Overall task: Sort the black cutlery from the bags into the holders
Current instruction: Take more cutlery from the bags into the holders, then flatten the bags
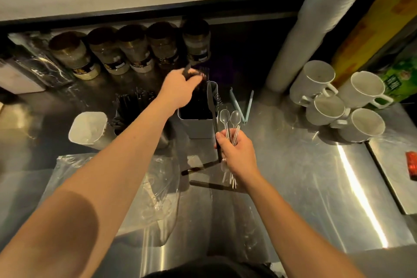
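Note:
My left hand (180, 90) reaches over the grey square holder (198, 128) and grips a bunch of black cutlery (198, 74) above its dark opening. My right hand (237, 153) holds a black knife (212, 110) upright together with two clear plastic spoons (230, 118) and several thin clear handles. Left of the grey holder stands a darker holder (133, 106) full of black cutlery. A white square container (88, 127) sits beside it. Clear plastic bags (153, 192) lie flat on the steel counter in front of me, with two black pieces (198, 169) lying near them.
A row of lidded jars (135, 52) lines the back under a shelf. Several white mugs (338, 101) lie at the right next to a tall sleeve of stacked cups (316, 22). Two pale bag clips (243, 106) lie behind the grey holder. A red packet (411, 165) sits far right.

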Tool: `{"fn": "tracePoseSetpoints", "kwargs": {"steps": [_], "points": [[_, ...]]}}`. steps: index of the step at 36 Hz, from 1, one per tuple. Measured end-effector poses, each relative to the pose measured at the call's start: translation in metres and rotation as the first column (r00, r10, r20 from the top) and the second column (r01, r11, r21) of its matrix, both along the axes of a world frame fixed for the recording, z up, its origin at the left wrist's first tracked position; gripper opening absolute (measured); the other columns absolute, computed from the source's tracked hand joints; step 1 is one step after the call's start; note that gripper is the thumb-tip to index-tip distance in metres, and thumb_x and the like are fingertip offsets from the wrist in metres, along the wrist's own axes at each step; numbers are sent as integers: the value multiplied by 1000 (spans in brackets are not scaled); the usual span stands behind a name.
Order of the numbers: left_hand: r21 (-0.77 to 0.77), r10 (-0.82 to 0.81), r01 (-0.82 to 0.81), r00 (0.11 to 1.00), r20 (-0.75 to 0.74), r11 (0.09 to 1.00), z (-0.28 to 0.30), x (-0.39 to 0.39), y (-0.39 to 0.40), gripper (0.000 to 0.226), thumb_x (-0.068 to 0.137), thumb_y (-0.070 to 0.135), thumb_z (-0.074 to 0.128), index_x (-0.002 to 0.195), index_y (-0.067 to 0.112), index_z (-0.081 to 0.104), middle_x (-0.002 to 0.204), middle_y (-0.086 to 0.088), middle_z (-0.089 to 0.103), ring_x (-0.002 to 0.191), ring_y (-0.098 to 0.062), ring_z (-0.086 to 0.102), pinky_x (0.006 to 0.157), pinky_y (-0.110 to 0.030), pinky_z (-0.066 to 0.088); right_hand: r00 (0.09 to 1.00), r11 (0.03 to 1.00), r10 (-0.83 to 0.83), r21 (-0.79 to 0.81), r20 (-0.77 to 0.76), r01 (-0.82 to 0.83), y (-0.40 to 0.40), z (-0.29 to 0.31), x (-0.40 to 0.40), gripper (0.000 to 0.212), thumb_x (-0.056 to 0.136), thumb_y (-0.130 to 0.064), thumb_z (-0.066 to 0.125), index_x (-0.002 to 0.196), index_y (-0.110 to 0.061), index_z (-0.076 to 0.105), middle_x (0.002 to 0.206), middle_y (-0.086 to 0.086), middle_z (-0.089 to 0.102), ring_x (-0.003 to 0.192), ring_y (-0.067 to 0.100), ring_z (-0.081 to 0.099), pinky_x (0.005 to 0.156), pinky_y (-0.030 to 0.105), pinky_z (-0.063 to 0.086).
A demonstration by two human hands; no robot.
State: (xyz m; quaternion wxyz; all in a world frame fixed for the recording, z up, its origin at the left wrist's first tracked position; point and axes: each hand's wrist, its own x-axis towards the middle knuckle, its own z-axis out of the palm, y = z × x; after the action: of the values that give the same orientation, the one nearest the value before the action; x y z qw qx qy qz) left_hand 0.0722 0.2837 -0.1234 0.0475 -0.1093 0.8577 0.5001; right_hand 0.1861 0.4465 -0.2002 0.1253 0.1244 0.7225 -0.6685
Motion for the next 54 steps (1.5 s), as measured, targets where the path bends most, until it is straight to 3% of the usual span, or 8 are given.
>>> {"fn": "tracePoseSetpoints", "kwargs": {"steps": [8, 12, 19, 33, 39, 44, 50, 54], "points": [[96, 138, -129, 986, -97, 987, -3, 7, -7, 24, 104, 31, 51, 119, 35, 69, 113, 13, 63, 83, 6, 52, 64, -1, 41, 998, 996, -57, -72, 14, 58, 3, 1, -4, 7, 98, -28, 62, 93, -22, 64, 84, 6, 73, 57, 3, 53, 59, 25, 43], [209, 243, -194, 938, -246, 959, 1, 9, -8, 23, 101, 26, 57, 111, 41, 70, 118, 17, 68, 114, 2, 60, 96, -15, 46, 997, 994, -77, -80, 19, 78, 3, 0, -3, 8, 98, -27, 62, 92, -23, 63, 83, 4, 71, 57, 4, 53, 59, 23, 44], [435, 418, -227, 807, -416, 871, 27, 11, -1, 18, 98, 15, 61, 111, 22, 71, 103, 1, 75, 91, -8, 69, 88, -24, 55, 995, 994, -94, -53, 22, 95, 5, -2, -2, 8, 95, -30, 65, 93, -23, 66, 87, 4, 73, 71, 10, 63, 70, 34, 55], [900, 589, -238, 808, -25, 364, 21, -3, -8, 19, 105, 11, 44, 101, 13, 63, 75, 2, 60, 64, -9, 54, 60, -24, 44, 994, 993, -93, -68, 48, 96, 5, 7, -2, 9, 98, -30, 62, 97, -21, 65, 86, 5, 72, 75, 13, 61, 64, 27, 51], [812, 440, -205, 895, -70, 547, 8, 3, -6, 27, 95, -8, 38, 96, 8, 60, 83, -6, 65, 73, -16, 59, 71, -29, 49, 994, 992, -96, -75, 53, 99, 5, 7, -2, 9, 99, -30, 61, 96, -22, 64, 81, 1, 71, 66, 8, 57, 60, 25, 45], [188, 88, -57, 983, -161, 980, -13, 10, -9, 27, 93, 2, 58, 97, 26, 72, 104, 9, 72, 103, -6, 64, 100, -31, 51, 993, 991, -92, -91, 71, 99, 2, 9, -5, 8, 99, -30, 61, 97, -23, 64, 84, 3, 71, 59, 5, 52, 55, 22, 40], [156, -55, 84, 982, -180, 984, -9, 14, -8, 46, 91, 8, 70, 130, 27, 54, 113, 5, 70, 103, -5, 67, 95, -24, 54, 992, 989, -103, -97, 75, 110, 2, 9, -6, 7, 99, -29, 62, 95, -24, 64, 84, 4, 70, 59, 5, 52, 56, 22, 40], [154, 33, 17, 948, -317, 988, -4, 14, 0, 21, 105, 20, 47, 121, 22, 61, 111, 8, 72, 105, -3, 65, 93, -17, 49, 991, 989, -108, -95, 82, 116, 3, 10, -6, 8, 99, -29, 61, 94, -24, 64, 86, 5, 71, 59, 5, 52, 56, 21, 41]]}}
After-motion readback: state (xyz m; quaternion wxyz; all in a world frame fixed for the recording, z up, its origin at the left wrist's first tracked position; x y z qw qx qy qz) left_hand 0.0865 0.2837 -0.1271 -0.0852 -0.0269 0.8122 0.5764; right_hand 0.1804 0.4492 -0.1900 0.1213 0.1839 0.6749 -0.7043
